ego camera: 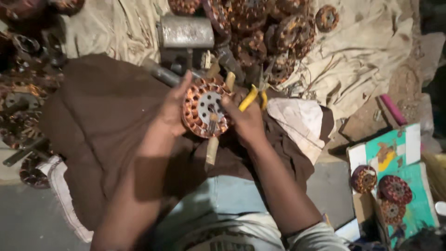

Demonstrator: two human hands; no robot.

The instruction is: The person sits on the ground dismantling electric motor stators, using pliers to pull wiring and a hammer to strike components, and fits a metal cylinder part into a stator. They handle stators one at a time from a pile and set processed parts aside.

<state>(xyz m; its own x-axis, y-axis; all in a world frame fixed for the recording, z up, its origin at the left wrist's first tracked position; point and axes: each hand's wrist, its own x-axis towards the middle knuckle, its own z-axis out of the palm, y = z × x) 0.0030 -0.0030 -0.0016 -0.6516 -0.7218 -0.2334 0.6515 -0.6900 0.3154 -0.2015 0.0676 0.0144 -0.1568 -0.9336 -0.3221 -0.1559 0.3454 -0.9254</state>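
Item 1: copper-wound stator (204, 113), round, w/ pale metal hub at centre. We hold it up over the brown cloth (102, 121) on our lap, approx mid-frame.

Item 2: left hand (173, 109). Open-ish, fingers spread along the stator's left rim, thumb side toward us; it cups and steadies the disc rather than closing round it.

Item 3: right hand (245, 118). Closed on yellow-handled pliers (253, 95), handles sticking up and right past the knuckles; fingertips touch the stator's right edge. Plier tips hidden, so we can't tell what they bite.

Item 4: wooden-handled tool (212, 148). Its metal end sits at the stator's lower rim, handle hanging down toward our lap. Which hand bears it, if any: can't tell.

Item 5: pile of similar stators (260, 32), top centre, on a pale sheet (367, 51), just beyond the hands.

Item 6: grey metal block (186, 31), top, left of the pile.

Item 7: white rag (299, 121), just right of our right wrist.

Item 8: three more wound stators (395, 190), lower right, resting on a teal printed carton (418, 209).

Item 9: pink stick (393, 109) on the ground, right side.

Item 10: dark rusty parts (23, 93), left edge, too dim to sort.
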